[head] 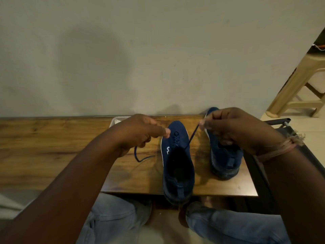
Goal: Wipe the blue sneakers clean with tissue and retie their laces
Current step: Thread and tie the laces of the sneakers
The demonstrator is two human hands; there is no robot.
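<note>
Two blue sneakers stand on a wooden table [52, 138], toes toward the wall. The left sneaker [177, 161] is in the middle, its heel over the table's front edge. The right sneaker [225, 159] is partly hidden behind my right hand. My left hand [140, 134] pinches one end of the dark blue lace [192, 136] at the left of the shoe's eyelets; the slack loops down onto the table. My right hand [228, 127] pinches the other end, pulled taut up and to the right. A white tissue packet [117, 120] peeks out behind my left hand.
A plain wall rises right behind the table. A beige plastic stool [299, 88] stands on the floor at the far right, beyond a dark metal frame [281, 121]. My knees in light jeans [112, 217] are under the table's front edge.
</note>
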